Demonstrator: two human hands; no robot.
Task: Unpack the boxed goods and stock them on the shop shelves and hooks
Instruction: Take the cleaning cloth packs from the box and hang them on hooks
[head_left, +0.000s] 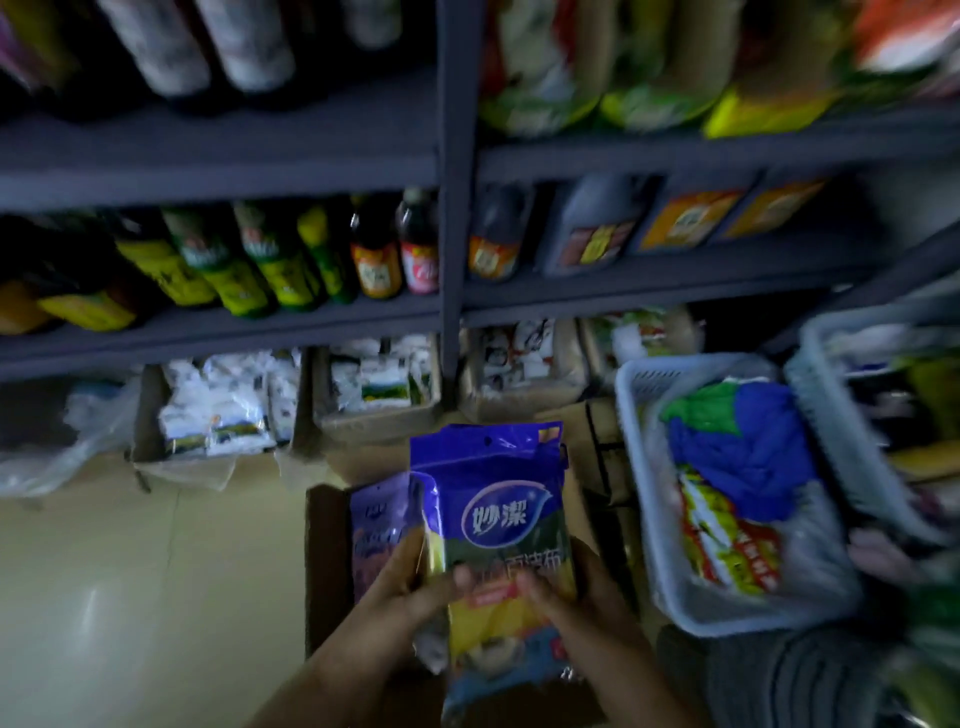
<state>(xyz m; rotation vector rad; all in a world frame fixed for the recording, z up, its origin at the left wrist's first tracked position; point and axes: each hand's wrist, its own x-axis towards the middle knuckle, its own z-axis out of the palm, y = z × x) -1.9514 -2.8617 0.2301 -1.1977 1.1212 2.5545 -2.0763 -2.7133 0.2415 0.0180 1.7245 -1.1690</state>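
your two hands hold a stack of blue packs (491, 514) (cleaning cloths, by the yellow showing through) upright above an open cardboard box (324, 561) on the floor. your left hand (410, 579) curls round the stack's left edge, thumb across the front; your right hand (563, 597) grips its right side. more purple packs (376, 525) stand in the box, just left of the stack. to the right, a pale plastic basket (636, 415) holds blue and green cloths. beyond stand dark shelves (452, 171) of bottles.
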